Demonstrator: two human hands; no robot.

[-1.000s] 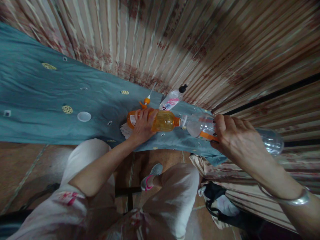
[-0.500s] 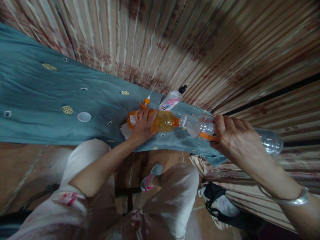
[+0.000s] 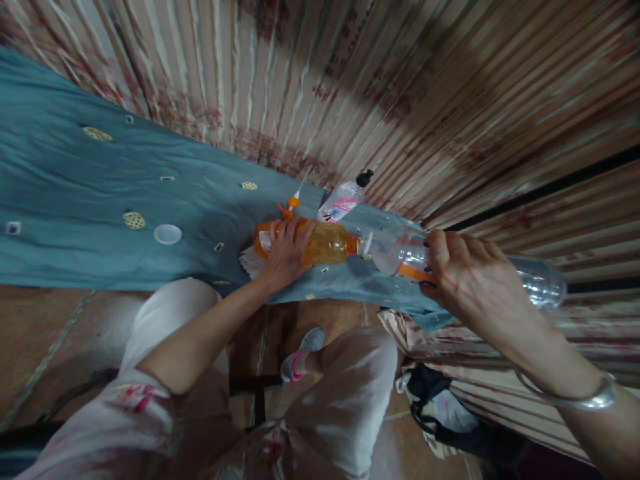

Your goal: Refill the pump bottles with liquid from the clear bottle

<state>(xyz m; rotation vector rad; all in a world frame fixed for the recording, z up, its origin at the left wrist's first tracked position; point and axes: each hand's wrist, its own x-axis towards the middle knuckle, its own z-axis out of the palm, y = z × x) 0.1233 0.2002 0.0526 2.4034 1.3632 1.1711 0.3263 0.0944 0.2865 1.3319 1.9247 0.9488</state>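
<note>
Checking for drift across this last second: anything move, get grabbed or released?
No visible change. The left hand stays wrapped on the orange bottle, the right hand stays on the clear bottle, mouths meeting. The white cap, the small black-capped bottle and the orange-tipped tool lie where they were on the blue cloth.

A home room: striped floral curtain (image 3: 350, 80), teal patterned cloth (image 3: 75, 193) over a table, tiled floor (image 3: 30, 333).
</note>
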